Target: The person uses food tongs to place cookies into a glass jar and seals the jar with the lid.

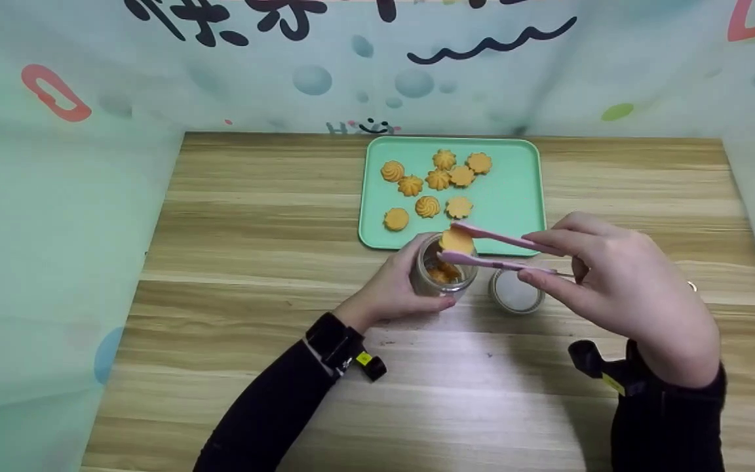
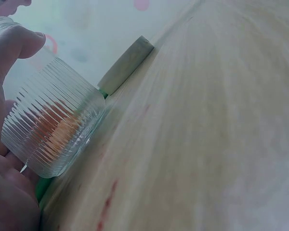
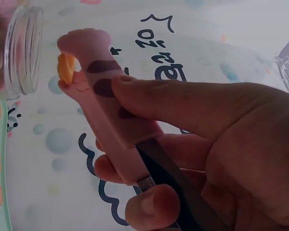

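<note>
My left hand (image 1: 394, 288) grips a ribbed glass jar (image 2: 53, 115) around its side, and the jar stands upright on the table. Cookies (image 1: 442, 271) lie in the bottom of the jar. With thumb and fingers, my right hand (image 1: 620, 282) pinches a pair of pink tongs (image 3: 106, 91) whose tips look like paws. Between those tips is one golden cookie (image 1: 456, 241), held over the jar's open mouth. In the right wrist view this cookie shows edge-on beside the jar rim (image 3: 31, 50).
Behind the jar lies a green tray (image 1: 512, 190) with several flower-shaped cookies on it. A round lid (image 1: 516, 290) rests on the wooden table (image 1: 253, 223) to the right of the jar. A printed cloth (image 1: 253, 85) stands at the back and sides.
</note>
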